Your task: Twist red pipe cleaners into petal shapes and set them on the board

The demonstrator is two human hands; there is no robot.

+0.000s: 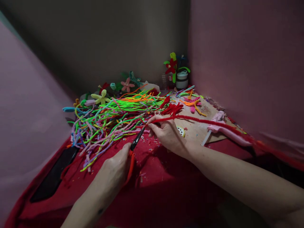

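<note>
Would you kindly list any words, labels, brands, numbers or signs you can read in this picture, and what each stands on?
No text can be read in this view.
A small red-and-white patch beside the jar may be a label, but it is too small and blurred to read.
No lettering can be made out on the orange-handled tool.

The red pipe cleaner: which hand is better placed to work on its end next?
Probably the left hand: it holds the red-handled pliers, their nose close by the end of the red pipe cleaner. The right hand is occupied, pinching the pipe cleaner near that end.
</note>
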